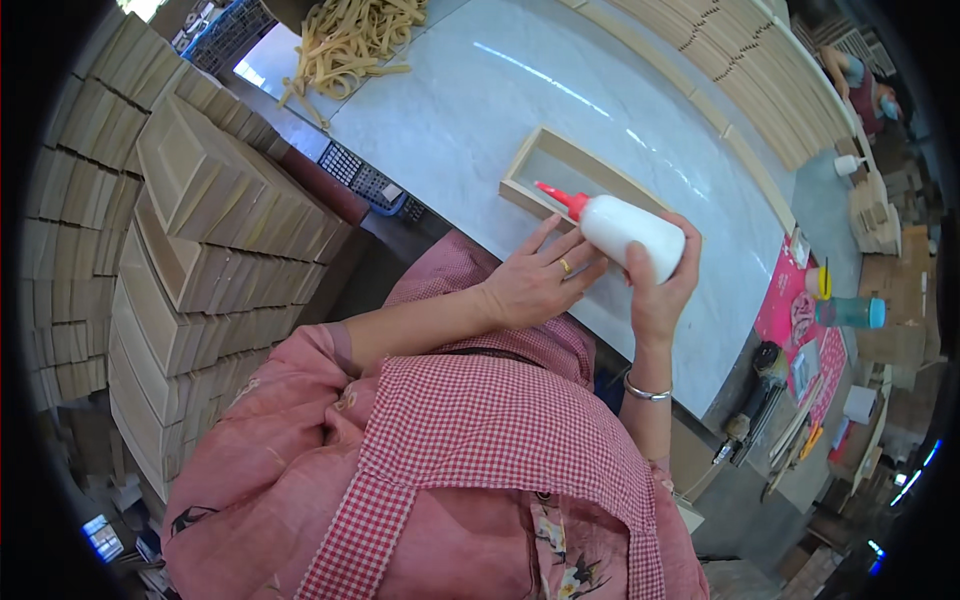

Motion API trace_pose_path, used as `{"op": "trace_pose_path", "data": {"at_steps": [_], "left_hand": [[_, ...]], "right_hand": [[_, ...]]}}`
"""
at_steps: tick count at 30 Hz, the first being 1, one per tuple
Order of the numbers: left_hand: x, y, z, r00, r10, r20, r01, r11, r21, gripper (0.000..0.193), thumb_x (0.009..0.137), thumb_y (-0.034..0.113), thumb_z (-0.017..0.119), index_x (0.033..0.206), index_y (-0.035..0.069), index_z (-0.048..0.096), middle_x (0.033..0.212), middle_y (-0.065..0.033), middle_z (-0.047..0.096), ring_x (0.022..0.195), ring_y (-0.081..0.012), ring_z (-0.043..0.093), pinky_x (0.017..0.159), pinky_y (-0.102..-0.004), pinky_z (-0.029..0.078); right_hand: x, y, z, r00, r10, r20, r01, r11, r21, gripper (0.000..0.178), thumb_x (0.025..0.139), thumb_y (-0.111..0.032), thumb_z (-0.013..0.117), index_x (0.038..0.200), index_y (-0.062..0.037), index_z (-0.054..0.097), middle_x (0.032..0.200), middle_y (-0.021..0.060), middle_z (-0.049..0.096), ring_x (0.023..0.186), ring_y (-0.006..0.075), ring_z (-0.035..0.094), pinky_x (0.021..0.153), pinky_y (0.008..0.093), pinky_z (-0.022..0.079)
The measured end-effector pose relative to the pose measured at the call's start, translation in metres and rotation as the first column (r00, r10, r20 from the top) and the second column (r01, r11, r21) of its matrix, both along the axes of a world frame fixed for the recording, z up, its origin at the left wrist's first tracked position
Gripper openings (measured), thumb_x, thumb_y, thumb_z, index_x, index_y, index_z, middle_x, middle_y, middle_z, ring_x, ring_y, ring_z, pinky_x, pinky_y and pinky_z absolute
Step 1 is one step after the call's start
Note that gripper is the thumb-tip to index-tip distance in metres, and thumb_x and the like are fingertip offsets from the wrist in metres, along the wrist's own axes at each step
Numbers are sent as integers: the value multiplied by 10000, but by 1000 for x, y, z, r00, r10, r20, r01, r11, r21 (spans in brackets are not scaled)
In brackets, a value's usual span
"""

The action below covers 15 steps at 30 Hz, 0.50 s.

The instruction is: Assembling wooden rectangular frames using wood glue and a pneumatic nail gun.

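Observation:
A white squeeze glue bottle (635,235) with a red nozzle is tilted on its side over a shallow rectangular wooden frame (522,192). My right hand (662,290) wraps round the bottle's base end, with the red tip pointing left over the frame. Stretched out and a little apart, the fingers of my left hand (540,282) lie along the frame's near side, just under the bottle. Whether they press on the wood cannot be told. The bottle and my hands cover part of the frame's near side and right end.
The frame lies on a pale marbled tabletop (450,120). Curled wooden strips (350,50) are heaped at its far left. Tall stacks of wooden boxes (210,190) stand on the left. At the far right are rows of wooden pieces (770,80) and a teal-capped bottle (850,312).

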State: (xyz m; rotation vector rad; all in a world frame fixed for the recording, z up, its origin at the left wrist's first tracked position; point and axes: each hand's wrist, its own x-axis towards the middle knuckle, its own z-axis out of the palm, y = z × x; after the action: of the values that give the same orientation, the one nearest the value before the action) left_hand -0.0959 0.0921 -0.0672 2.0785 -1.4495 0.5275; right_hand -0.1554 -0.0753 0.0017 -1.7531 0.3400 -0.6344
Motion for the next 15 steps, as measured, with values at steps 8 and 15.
{"op": "trace_pose_path", "data": {"at_steps": [8,15], "left_hand": [[-1,4,-10,997,-35,-66,36,999,6,376,886,211,662,1215,30,629,1367,-196,550,1350,-374,486,1194,-555,322],[1,4,-7,995,-57,-88,55,998,-19,335,884,216,668,1149,13,637,1400,-222,527,1368,-391,471,1212,-558,299]], "right_hand": [[24,16,1,981,188,-38,-189,981,-49,606,771,-63,792,1307,-59,509,1171,131,608,1002,259,630,858,356,553],[33,15,0,977,215,-5,-213,965,-154,616,763,-55,805,1301,-58,505,1169,133,610,980,259,634,841,343,553]]}}
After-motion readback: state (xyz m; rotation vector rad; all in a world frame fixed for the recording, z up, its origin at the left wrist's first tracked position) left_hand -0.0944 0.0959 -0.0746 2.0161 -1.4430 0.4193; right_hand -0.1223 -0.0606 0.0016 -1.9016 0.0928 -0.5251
